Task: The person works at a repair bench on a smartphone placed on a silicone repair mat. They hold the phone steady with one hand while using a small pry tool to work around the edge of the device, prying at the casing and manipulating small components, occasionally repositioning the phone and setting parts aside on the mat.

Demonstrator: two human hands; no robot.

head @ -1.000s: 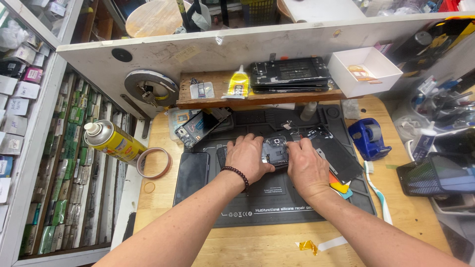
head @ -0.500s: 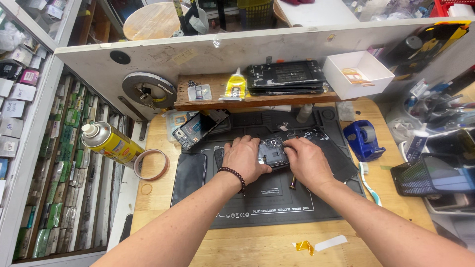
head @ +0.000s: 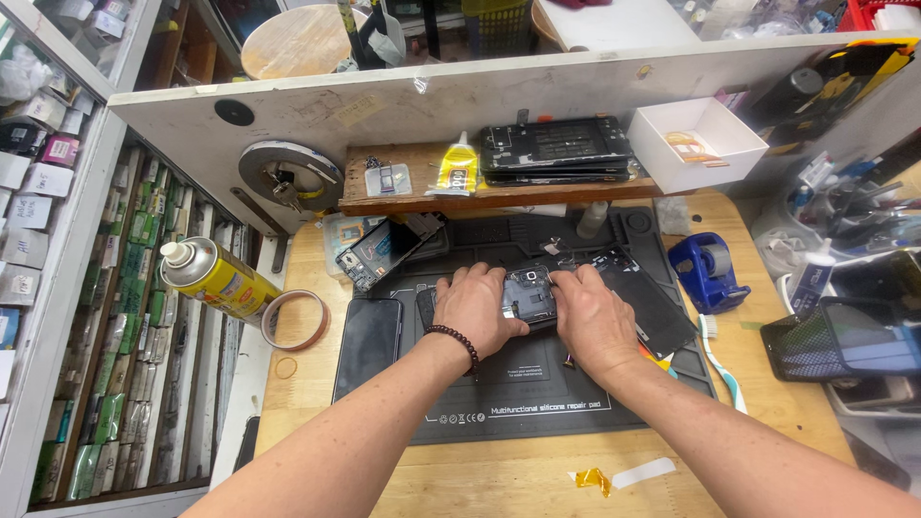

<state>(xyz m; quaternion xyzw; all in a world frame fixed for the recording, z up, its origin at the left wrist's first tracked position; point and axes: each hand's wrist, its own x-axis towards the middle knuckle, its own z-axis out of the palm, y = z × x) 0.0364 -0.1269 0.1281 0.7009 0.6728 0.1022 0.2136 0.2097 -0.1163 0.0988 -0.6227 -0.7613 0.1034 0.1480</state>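
Note:
An opened phone [head: 530,294] with its insides showing lies on a black silicone repair mat [head: 518,403]. My left hand [head: 478,309] rests on the phone's left side, fingers curled over its edge; a dark bead bracelet sits on that wrist. From the right, my right hand [head: 593,321] grips the phone, thumb and fingers pressing its top edge. A black screen panel [head: 652,302] lies partly under my right hand. Whether a small tool is in either hand cannot be seen.
A dark phone [head: 369,341] lies at the mat's left, an open phone frame [head: 384,249] behind it. Yellow spray can [head: 216,278] and tape ring [head: 295,320] stand left. A blue tape dispenser [head: 708,269], toothbrush [head: 718,360], mesh basket [head: 844,336] sit right. A shelf [head: 403,197] holds glue, stacked phones, white box [head: 696,144].
Both hands have stayed on the opened phone. The view has shifted slightly, so hands and phone sit a little higher and more central in the frame.

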